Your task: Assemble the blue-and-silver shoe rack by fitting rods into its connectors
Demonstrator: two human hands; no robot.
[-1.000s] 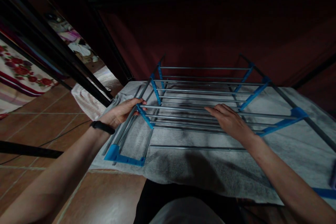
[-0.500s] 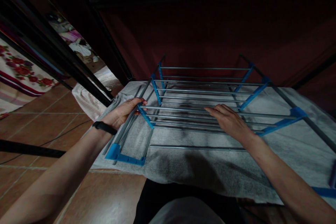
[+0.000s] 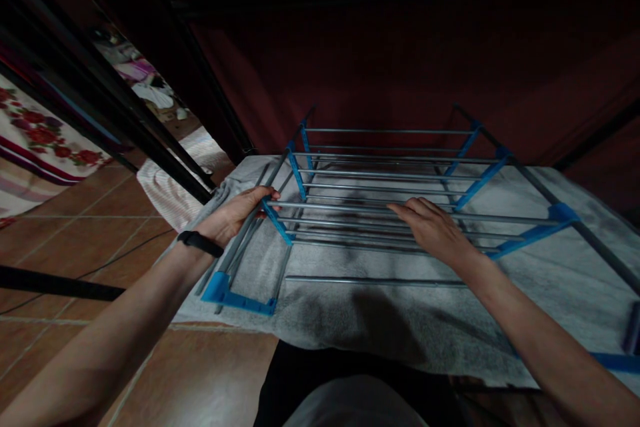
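A rack of grey metal tubes (image 3: 350, 174) with blue plastic joints lies on a grey blanket. My left hand (image 3: 245, 209) is closed round its left side tube, at a blue joint (image 3: 277, 221). My right hand (image 3: 433, 225) is closed over the front crosswise tube, right of its middle, with the thumb pointing left along it. That tube runs to a blue bracket (image 3: 563, 213) on the right side tube. A separate rod (image 3: 370, 281) lies nearer me; my right forearm hides its right end. Near my left forearm is another blue bracket (image 3: 235, 298).
Behind the rack stands a dark red panel (image 3: 400, 73). Black metal posts (image 3: 165, 147) rise at the left, beside a striped cloth (image 3: 167, 190) and tiled floor (image 3: 200, 373). A blue piece (image 3: 617, 363) lies at the lower right. A thin cable (image 3: 125, 255) crosses the floor.
The rack's right side tube and its blue brackets have shifted slightly left. My right hand has moved slightly left too; my left hand keeps its place.
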